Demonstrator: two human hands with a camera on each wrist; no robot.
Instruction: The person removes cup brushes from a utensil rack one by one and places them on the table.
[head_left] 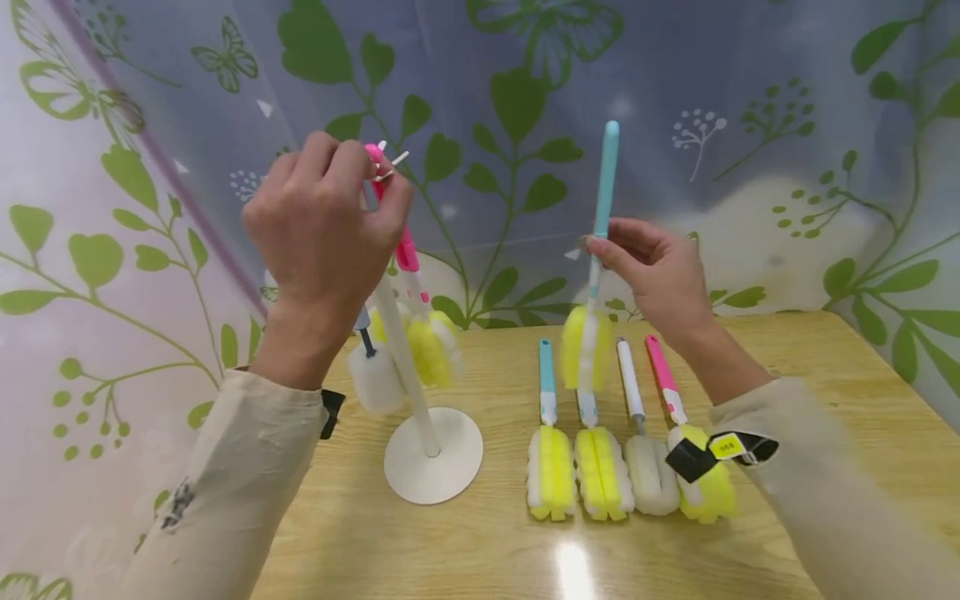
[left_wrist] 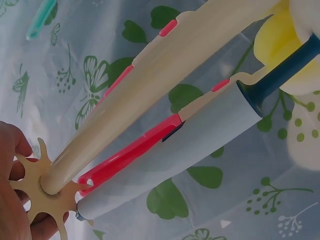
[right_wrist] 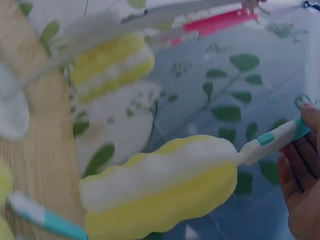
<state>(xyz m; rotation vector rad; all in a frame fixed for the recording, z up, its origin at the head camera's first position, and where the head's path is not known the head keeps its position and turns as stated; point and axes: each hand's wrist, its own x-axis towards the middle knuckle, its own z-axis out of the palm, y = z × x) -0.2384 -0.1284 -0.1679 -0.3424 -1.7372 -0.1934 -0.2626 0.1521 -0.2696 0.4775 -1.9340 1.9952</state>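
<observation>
My left hand (head_left: 322,217) holds the hooked top of a white brush stand (head_left: 459,462), its fingers around the hook disc (left_wrist: 34,192) in the left wrist view. From the hooks hang a grey-handled brush (left_wrist: 165,170) with a white sponge head and two pink-handled brushes; one pink handle (head_left: 406,248) shows beside the pole in the head view. Right of the stand, my right hand (head_left: 663,271) pinches a teal-handled bottle brush (head_left: 608,179) by the lower handle. That brush is upright, its yellow-and-white sponge head (right_wrist: 165,175) hanging down over the table's back part.
Several bottle brushes lie in a row on the wooden table (head_left: 495,542): teal-handled ones (head_left: 552,475) at the left, then a white-handled brush with a grey sponge (head_left: 651,479) and a pink-handled one (head_left: 663,375). Behind hangs a leaf-patterned curtain (head_left: 480,100).
</observation>
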